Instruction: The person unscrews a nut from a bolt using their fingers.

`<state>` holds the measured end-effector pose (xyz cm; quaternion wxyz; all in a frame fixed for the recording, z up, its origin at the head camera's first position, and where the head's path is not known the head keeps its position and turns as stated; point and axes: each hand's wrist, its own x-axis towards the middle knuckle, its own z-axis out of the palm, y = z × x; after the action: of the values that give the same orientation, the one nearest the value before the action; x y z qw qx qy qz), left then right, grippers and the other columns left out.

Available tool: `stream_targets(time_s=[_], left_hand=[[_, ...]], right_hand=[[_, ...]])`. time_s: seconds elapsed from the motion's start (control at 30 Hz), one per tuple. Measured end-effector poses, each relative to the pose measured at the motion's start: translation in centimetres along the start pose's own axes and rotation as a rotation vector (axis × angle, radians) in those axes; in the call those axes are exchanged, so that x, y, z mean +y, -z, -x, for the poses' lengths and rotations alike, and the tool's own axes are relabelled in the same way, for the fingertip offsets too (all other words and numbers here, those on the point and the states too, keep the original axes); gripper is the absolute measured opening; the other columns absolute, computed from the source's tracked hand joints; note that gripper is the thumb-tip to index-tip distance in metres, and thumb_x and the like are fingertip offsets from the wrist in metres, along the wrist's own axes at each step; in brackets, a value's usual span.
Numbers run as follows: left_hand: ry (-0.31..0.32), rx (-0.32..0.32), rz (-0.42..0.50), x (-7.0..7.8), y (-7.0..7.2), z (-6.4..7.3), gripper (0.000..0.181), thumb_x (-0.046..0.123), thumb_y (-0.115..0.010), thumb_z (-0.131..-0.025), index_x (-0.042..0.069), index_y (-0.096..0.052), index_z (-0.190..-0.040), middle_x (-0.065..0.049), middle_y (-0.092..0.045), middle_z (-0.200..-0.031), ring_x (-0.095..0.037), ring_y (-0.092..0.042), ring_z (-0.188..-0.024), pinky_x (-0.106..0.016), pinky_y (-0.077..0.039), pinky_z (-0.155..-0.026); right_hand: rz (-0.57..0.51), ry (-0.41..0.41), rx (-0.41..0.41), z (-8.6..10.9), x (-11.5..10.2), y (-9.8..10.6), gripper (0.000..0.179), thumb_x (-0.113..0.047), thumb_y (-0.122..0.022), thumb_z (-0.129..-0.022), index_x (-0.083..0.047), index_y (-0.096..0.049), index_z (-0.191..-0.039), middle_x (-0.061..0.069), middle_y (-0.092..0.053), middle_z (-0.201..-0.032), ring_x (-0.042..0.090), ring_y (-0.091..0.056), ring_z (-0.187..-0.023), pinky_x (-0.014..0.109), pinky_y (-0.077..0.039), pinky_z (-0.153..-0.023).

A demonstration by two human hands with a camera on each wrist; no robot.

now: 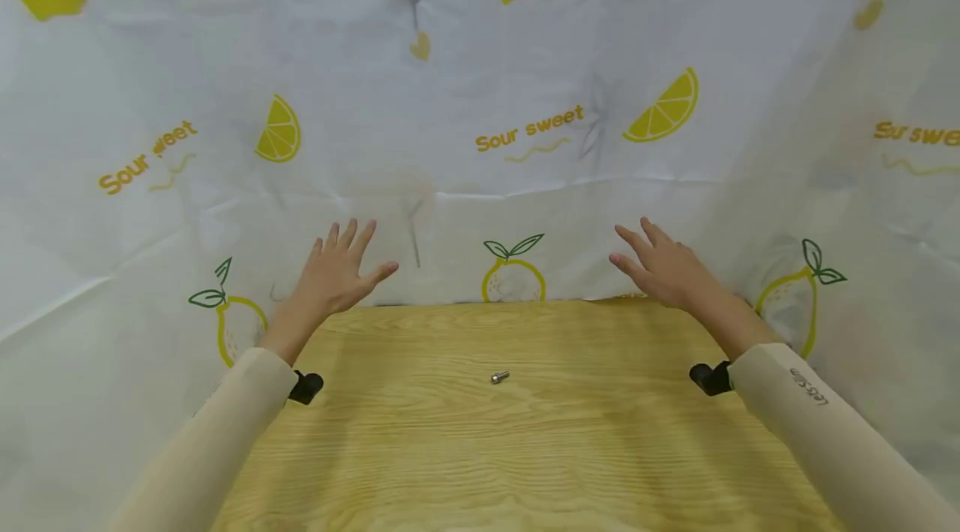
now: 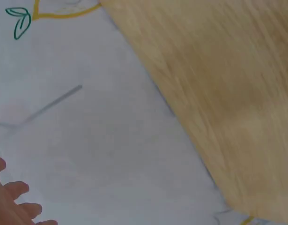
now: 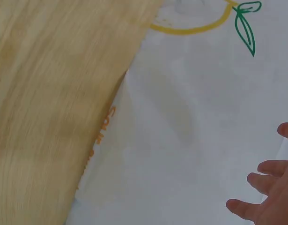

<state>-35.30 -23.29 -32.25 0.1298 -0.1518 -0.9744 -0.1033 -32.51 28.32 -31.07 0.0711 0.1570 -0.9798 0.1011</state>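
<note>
A small silver metal bolt (image 1: 499, 378) lies on its side near the middle of the wooden table (image 1: 480, 449). My left hand (image 1: 337, 273) is raised toward the table's far left corner, fingers spread and holding nothing. Across from it, my right hand (image 1: 660, 265) hovers at the far right with its fingers apart, also holding nothing. Both hands are well away from the bolt. In the left wrist view the fingers of the left hand (image 2: 15, 201) show at the lower left edge; in the right wrist view the right hand (image 3: 270, 192) shows at the lower right.
A white cloth (image 1: 450, 157) printed with lemons and lettering hangs behind the table and along both sides. Its lower part meets the table's far edge. Black wrist mounts stick out from the left cuff (image 1: 306, 387) and the right cuff (image 1: 709, 378).
</note>
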Motion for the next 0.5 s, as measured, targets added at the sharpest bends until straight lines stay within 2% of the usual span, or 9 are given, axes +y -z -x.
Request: stream_targets(time_s=[0.13, 0.2, 0.37, 0.5], left_hand=[[-0.029, 0.026, 0.180, 1.6, -2.1, 1.4, 0.091, 0.065, -0.050, -0.101, 0.017, -0.013, -0.168, -0.025, -0.015, -0.172, -0.055, -0.009, -0.157, -0.077, -0.019, -0.121], [-0.035, 0.038, 0.258, 2.4, -3.3, 2.2, 0.089, 0.061, -0.054, -0.101, 0.017, -0.014, -0.168, -0.024, -0.017, -0.171, -0.053, -0.013, -0.157, -0.077, -0.024, -0.120], [-0.065, 0.071, 0.356, 4.1, -6.4, 4.1, 0.085, 0.053, -0.061, -0.101, 0.013, -0.024, -0.166, -0.023, -0.029, -0.168, -0.048, -0.027, -0.155, -0.072, -0.031, -0.120], [-0.083, 0.075, 0.434, 5.6, -8.4, 5.1, 0.081, 0.046, -0.067, -0.099, 0.008, -0.033, -0.162, -0.024, -0.037, -0.164, -0.045, -0.036, -0.152, -0.067, -0.036, -0.120]], right_hand=[[-0.075, 0.030, 0.006, 1.3, -1.1, -2.2, 0.070, -0.053, -0.034, -0.111, -0.009, -0.023, -0.165, 0.037, -0.010, -0.167, 0.061, -0.043, -0.138, 0.081, -0.034, -0.108], [-0.124, 0.046, 0.008, 2.0, -1.6, -3.4, 0.069, -0.050, -0.037, -0.111, -0.008, -0.024, -0.165, 0.035, -0.011, -0.168, 0.061, -0.046, -0.135, 0.080, -0.036, -0.108], [-0.242, 0.090, 0.034, 3.6, -3.1, -6.2, 0.067, -0.043, -0.046, -0.110, -0.008, -0.026, -0.164, 0.032, -0.016, -0.168, 0.061, -0.035, -0.143, 0.080, -0.036, -0.109], [-0.309, 0.127, 0.068, 4.4, -4.0, -8.3, 0.067, -0.037, -0.053, -0.109, -0.008, -0.028, -0.163, 0.031, -0.024, -0.166, 0.058, -0.037, -0.144, 0.078, -0.038, -0.108]])
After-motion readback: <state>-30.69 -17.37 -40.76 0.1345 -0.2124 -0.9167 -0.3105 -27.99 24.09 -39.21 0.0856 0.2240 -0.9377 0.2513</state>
